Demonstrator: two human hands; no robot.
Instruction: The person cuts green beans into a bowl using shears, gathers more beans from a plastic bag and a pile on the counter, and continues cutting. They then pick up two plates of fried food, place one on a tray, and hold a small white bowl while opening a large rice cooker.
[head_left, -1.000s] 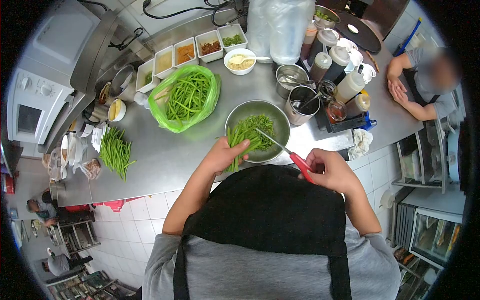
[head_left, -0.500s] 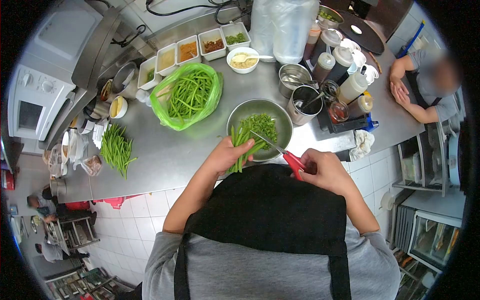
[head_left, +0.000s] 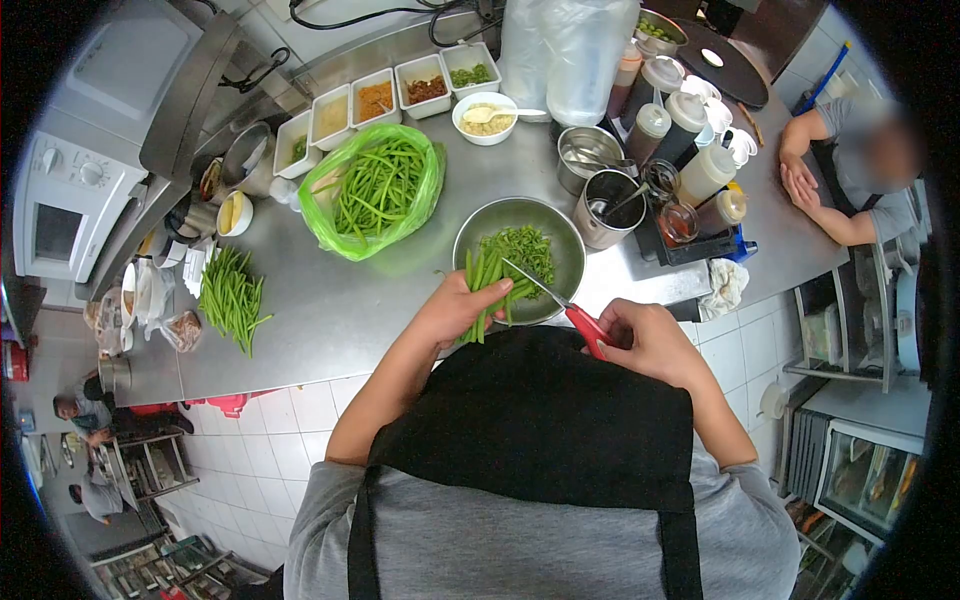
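My left hand (head_left: pixel 463 308) is closed around a bunch of green beans (head_left: pixel 487 272) at the near left rim of a steel bowl (head_left: pixel 478 217). Cut green bean pieces (head_left: pixel 527 250) lie inside the bowl. In my right hand (head_left: pixel 645 338) are red-handled scissors (head_left: pixel 588 326), their blades reaching over the bowl to the held beans. Beyond the bowl, to the left, a green plastic bag (head_left: pixel 314 215) stands open, full of whole green beans (head_left: pixel 382 190). Another pile of green beans (head_left: pixel 231 298) rests on the steel counter (head_left: pixel 330 320) farther left.
White containers of chopped ingredients (head_left: pixel 376 100) line the back, beside a white bowl with a spoon (head_left: pixel 486 120). Steel pots (head_left: pixel 607 210) and sauce bottles (head_left: pixel 688 118) crowd the right of the bowl. A co-worker's clasped hands (head_left: pixel 798 185) rest at the counter's right end.
Hardly anything differs. The scissor blades look slightly closer together at the bean bunch, and both hands stay in nearly the same place.
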